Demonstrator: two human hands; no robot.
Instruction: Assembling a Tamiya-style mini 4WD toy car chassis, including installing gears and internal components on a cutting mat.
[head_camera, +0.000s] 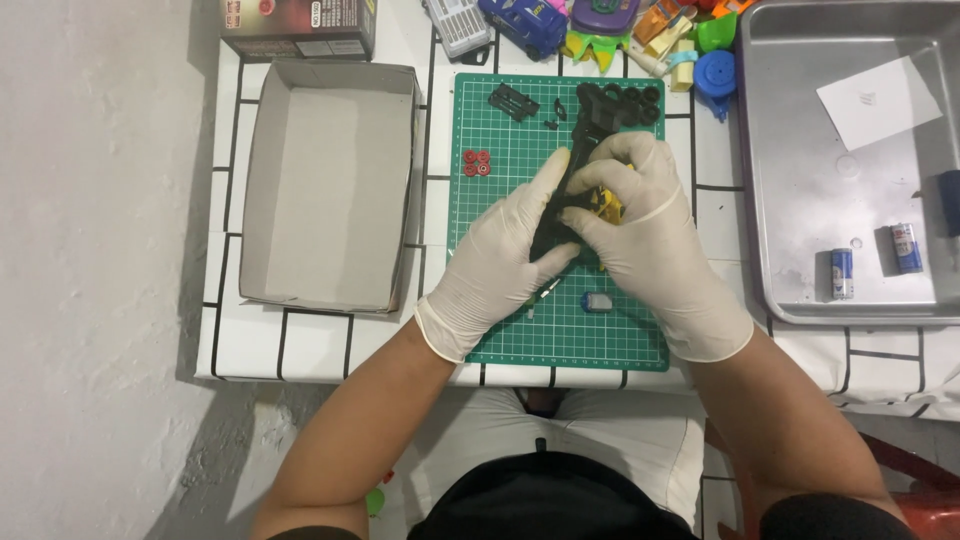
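Green cutting mat (500, 200) fills centre frame. Your gloved left hand (500, 255) and right hand (640, 225) both clasp a black toy chassis (585, 135). It looks light, rigid plastic; hold its long sides.

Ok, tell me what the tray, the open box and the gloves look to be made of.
Tray: likely metal, brushed steel or aluminium, going by its dull grey sheen and soft reflections.
Box: cardboard, matte grey-brown inside, with folded walls and raw edges.
Gloves on the left hand and right hand: thin latex or a similar rubber, cream-white, clinging with fine wrinkles and rolled cuffs.
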